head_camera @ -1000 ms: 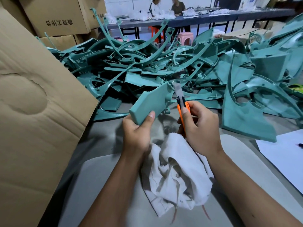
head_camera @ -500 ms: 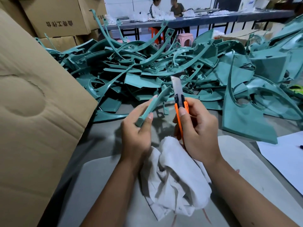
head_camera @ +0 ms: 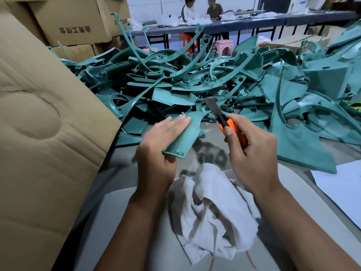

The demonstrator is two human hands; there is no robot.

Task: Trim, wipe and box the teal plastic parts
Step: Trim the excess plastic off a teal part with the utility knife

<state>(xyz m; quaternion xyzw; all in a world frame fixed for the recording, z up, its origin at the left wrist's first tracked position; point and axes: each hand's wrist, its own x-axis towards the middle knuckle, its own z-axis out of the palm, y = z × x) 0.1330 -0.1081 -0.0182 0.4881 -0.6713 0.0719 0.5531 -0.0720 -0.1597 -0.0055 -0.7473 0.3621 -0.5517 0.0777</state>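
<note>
The left hand (head_camera: pixel 156 151) holds a flat teal plastic part (head_camera: pixel 185 133) above the grey table (head_camera: pixel 121 173), fingers lying straight across its upper face and the thumb curled under the near edge, so the piece is pinched between them. The part tilts away from the person, its far end flaring into a curved edge just beside the knife blade. The right hand (head_camera: pixel 252 153) is wrapped around an orange and black utility knife (head_camera: pixel 228 126), thumb pressing on the handle, with the grey blade (head_camera: pixel 212 106) pushed out and pointing up and to the left; the blade sits close to the part's far edge, though whether it touches cannot be told. Below both wrists a crumpled white cloth (head_camera: pixel 213 210) lies on a pale mat (head_camera: pixel 121 222). Behind the hands a big tangled pile of teal parts (head_camera: pixel 195 79) covers the table. A cardboard flap (head_camera: pixel 45 133) stands at the left, stacked boxes (head_camera: pixel 74 22) behind it, and white paper (head_camera: pixel 343 188) lies at the right.
</note>
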